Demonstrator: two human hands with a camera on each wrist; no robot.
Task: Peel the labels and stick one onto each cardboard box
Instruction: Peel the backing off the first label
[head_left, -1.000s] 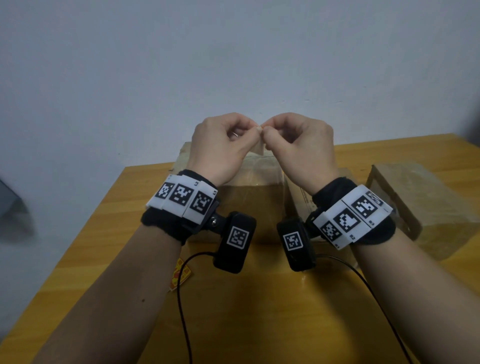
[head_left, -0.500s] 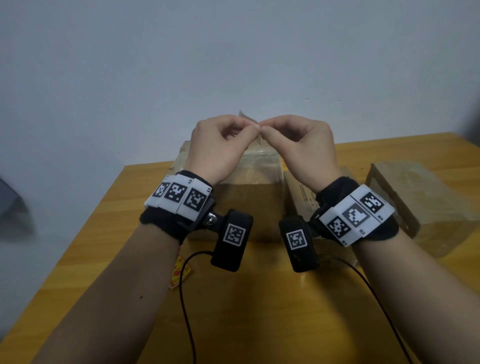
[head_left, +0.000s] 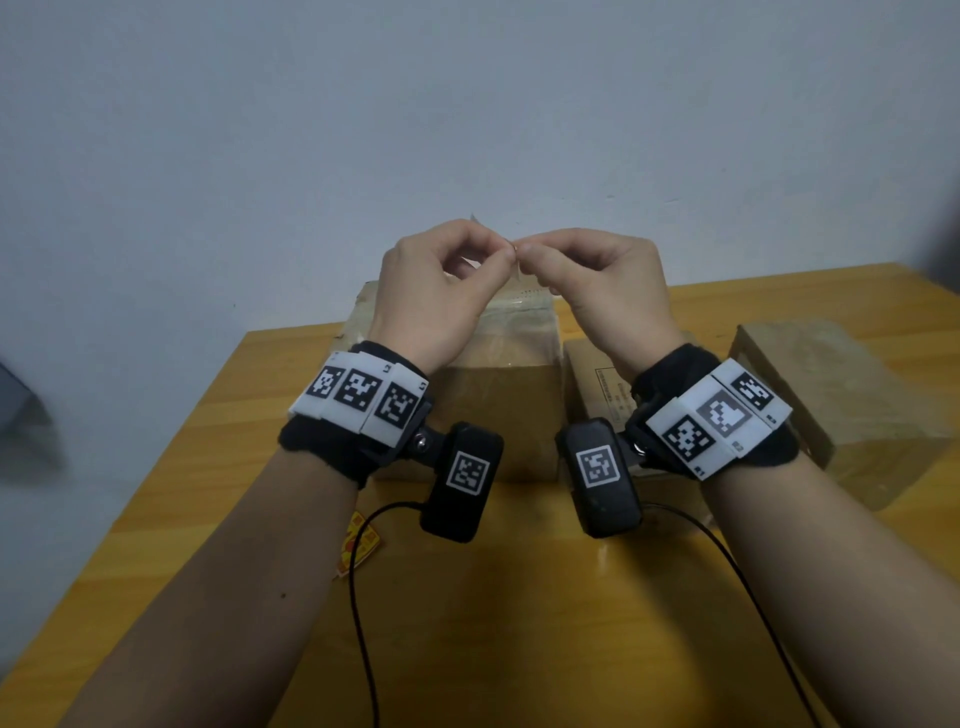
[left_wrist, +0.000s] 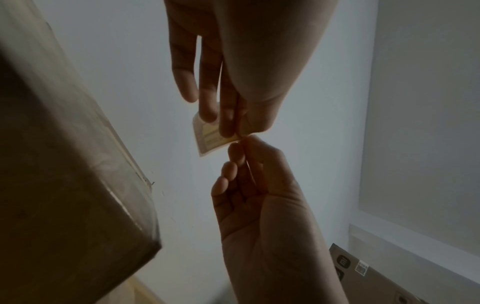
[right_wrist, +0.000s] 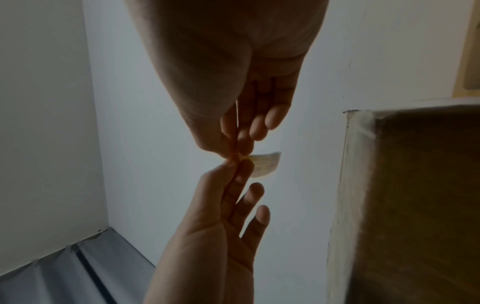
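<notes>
Both hands are raised in front of the pale wall, above the wooden surface, with their fingertips meeting over the boxes. The left hand has thumb and forefinger closed together on one edge of a small label, a pale slip with yellowish print that looks nearly see-through against the light. The right hand pinches the same slip at the point where the two hands touch; its other fingers are curled loosely toward the palm. From the right wrist view the label sticks out sideways from between the two pinches, held clear of everything below. Whether its backing has come apart from it I cannot tell. Beneath the hands stands the largest cardboard box, its top covered in glossy tape. Just beside it on the right is a smaller cardboard box with a printed panel on its top, mostly hidden by the right wrist. Farther right, apart from those two, lies a third cardboard box. On the surface under the left forearm lies a yellow and red sticker, partly covered by the arm and crossed by a black cable.
</notes>
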